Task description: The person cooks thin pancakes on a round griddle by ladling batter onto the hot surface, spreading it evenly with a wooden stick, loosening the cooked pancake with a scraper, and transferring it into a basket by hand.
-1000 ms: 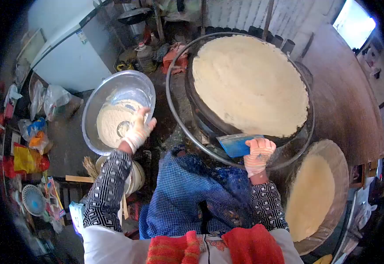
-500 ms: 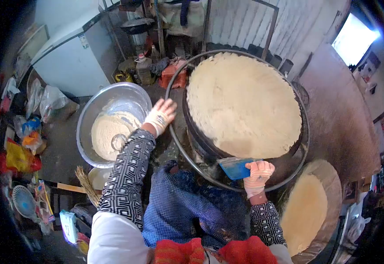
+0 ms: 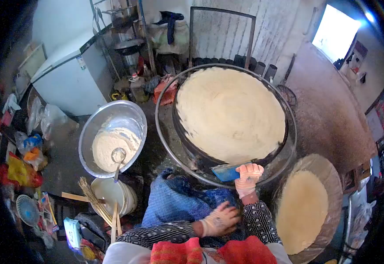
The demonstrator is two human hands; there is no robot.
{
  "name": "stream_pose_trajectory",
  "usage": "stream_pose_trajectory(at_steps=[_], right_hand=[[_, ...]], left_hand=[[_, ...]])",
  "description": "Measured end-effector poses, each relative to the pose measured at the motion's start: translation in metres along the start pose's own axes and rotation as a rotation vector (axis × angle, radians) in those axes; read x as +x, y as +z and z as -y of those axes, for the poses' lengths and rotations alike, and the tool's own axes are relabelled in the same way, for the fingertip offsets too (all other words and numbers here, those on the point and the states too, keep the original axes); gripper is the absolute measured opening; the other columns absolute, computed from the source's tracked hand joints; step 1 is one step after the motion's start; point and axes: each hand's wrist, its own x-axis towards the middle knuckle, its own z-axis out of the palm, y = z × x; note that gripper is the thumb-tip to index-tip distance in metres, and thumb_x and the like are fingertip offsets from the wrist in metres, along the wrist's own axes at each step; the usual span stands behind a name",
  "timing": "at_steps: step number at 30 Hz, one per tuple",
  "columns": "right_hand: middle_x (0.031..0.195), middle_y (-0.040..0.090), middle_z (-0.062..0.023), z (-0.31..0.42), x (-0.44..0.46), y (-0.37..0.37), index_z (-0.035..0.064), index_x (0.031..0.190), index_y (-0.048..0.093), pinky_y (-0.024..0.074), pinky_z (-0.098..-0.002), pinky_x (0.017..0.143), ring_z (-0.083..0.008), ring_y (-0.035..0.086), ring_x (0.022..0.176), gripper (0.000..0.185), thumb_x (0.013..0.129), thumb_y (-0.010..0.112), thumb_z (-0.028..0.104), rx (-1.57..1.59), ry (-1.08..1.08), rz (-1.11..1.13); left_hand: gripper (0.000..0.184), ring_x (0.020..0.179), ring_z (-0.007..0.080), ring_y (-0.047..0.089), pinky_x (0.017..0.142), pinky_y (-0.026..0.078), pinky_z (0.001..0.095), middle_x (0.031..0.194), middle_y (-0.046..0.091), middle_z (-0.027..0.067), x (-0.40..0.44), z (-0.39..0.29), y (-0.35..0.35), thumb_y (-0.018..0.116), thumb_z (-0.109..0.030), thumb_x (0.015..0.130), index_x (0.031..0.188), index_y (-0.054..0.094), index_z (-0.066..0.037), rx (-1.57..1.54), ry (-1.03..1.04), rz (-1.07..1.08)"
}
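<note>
My right hand (image 3: 248, 179), in a pale glove, is wrapped round a blue scraper (image 3: 226, 172) at the near edge of a large round griddle (image 3: 179, 132). A thin layer of pale batter (image 3: 231, 114) covers the griddle. My left hand (image 3: 219, 219), also gloved, is over my lap on the blue checked apron (image 3: 165, 198), its fingers apart and nothing in it. To the left, a metal bowl (image 3: 85, 152) holds thick batter with a ladle (image 3: 118, 156) resting in it.
A metal ring (image 3: 157, 127) surrounds the griddle. At the lower right is a lined basket (image 3: 335, 193) of pale flat material. Below the bowl stands a white bucket (image 3: 130, 198) with a straw brush (image 3: 88, 191) and sticks. A white freezer (image 3: 69, 83) is behind left.
My left hand has moved from near the metal bowl down to my lap. My right hand still holds the scraper at the griddle's near edge. The view has shifted, showing more of the back wall.
</note>
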Motion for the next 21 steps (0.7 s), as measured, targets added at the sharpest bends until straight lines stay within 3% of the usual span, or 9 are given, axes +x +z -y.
stream_pose_trajectory(at_steps=[1, 3, 5, 7, 9, 10, 12, 16, 21], right_hand=[[0.073, 0.056, -0.0038, 0.000, -0.001, -0.001, 0.0181, 0.068, 0.057, 0.0368, -0.0433, 0.078, -0.0264, 0.055, 0.079, 0.012, 0.058, 0.063, 0.015, 0.002, 0.009, -0.014], [0.075, 0.057, -0.0044, 0.005, 0.007, -0.005, 0.0167, 0.071, 0.058, 0.0373, -0.0430, 0.080, -0.0269, 0.056, 0.080, 0.011, 0.061, 0.062, 0.012, 0.023, 0.029, 0.007], [0.077, 0.059, -0.0048, 0.011, 0.014, 0.010, 0.0157, 0.073, 0.060, 0.0374, -0.0429, 0.080, -0.0271, 0.056, 0.081, 0.011, 0.063, 0.061, 0.011, 0.034, 0.038, 0.006], [0.081, 0.061, -0.0046, 0.018, 0.021, 0.030, 0.0144, 0.077, 0.061, 0.0378, -0.0430, 0.080, -0.0273, 0.057, 0.082, 0.011, 0.067, 0.060, 0.010, 0.084, -0.008, 0.006], [0.093, 0.065, -0.0073, 0.030, 0.027, 0.044, 0.0130, 0.094, 0.065, 0.0414, -0.0445, 0.087, -0.0276, 0.060, 0.091, 0.022, 0.074, 0.057, 0.007, 0.127, -0.069, 0.102], [0.096, 0.066, -0.0082, 0.032, 0.027, 0.055, 0.0127, 0.098, 0.065, 0.0424, -0.0446, 0.089, -0.0277, 0.061, 0.094, 0.025, 0.075, 0.057, 0.007, 0.158, -0.131, 0.076], [0.108, 0.067, -0.0111, 0.034, 0.028, 0.067, 0.0116, 0.113, 0.063, 0.0448, -0.0429, 0.096, -0.0283, 0.062, 0.103, 0.034, 0.080, 0.054, 0.008, 0.134, -0.240, 0.108], [0.116, 0.065, -0.0116, 0.044, 0.047, 0.069, 0.0083, 0.118, 0.060, 0.0444, -0.0396, 0.097, -0.0275, 0.061, 0.108, 0.035, 0.085, 0.050, 0.011, 0.057, -0.269, 0.361], [0.110, 0.067, -0.0106, 0.057, 0.071, 0.069, 0.0091, 0.119, 0.057, 0.0493, -0.0399, 0.089, -0.0253, 0.065, 0.100, 0.031, 0.090, 0.046, 0.011, -0.080, -0.285, 0.500]], left_hand=[[0.031, 0.114, 0.0301, 0.053, 0.105, 0.034, 0.0527, 0.114, 0.058, 0.0156, -0.009, 0.001, -0.024, 0.060, -0.032, 0.085, 0.108, 0.062, -0.012, 0.002, -0.046, 0.090], [0.043, 0.122, 0.0332, 0.048, 0.108, 0.030, 0.0549, 0.123, 0.054, 0.0189, -0.016, 0.014, -0.079, 0.062, -0.039, 0.086, 0.116, 0.059, -0.009, -0.033, -0.448, 0.513], [0.053, 0.129, 0.0367, 0.041, 0.110, 0.024, 0.0587, 0.132, 0.048, 0.0215, -0.075, 0.047, -0.058, 0.063, -0.044, 0.085, 0.123, 0.055, -0.008, 0.169, -0.602, 0.077], [0.066, 0.135, 0.0402, 0.033, 0.111, 0.019, 0.0619, 0.142, 0.040, 0.0223, -0.102, 0.065, -0.058, 0.060, -0.050, 0.086, 0.136, 0.047, -0.009, 0.342, -0.773, 0.055], [0.074, 0.140, 0.0408, 0.026, 0.111, 0.017, 0.0643, 0.147, 0.035, 0.0228, -0.124, 0.081, -0.049, 0.057, -0.054, 0.087, 0.143, 0.040, -0.010, 0.389, -0.859, 0.077], [0.076, 0.141, 0.0413, 0.026, 0.112, 0.016, 0.0631, 0.148, 0.035, 0.0223, -0.127, 0.083, -0.046, 0.055, -0.057, 0.087, 0.145, 0.040, -0.010, 0.361, -0.934, 0.136], [0.071, 0.143, 0.0382, 0.025, 0.113, 0.013, 0.0633, 0.149, 0.036, 0.0216, -0.127, 0.080, -0.043, 0.055, -0.054, 0.088, 0.140, 0.046, -0.007, 0.336, -0.937, 0.014], [0.068, 0.142, 0.0383, 0.027, 0.113, 0.014, 0.0615, 0.147, 0.039, 0.0219, -0.129, 0.080, -0.044, 0.058, -0.051, 0.088, 0.138, 0.048, -0.007, 0.345, -0.938, -0.057], [0.066, 0.139, 0.0383, 0.030, 0.113, 0.018, 0.0605, 0.145, 0.040, 0.0211, -0.132, 0.085, -0.042, 0.057, -0.052, 0.088, 0.136, 0.049, -0.008, 0.380, -0.931, -0.077]])
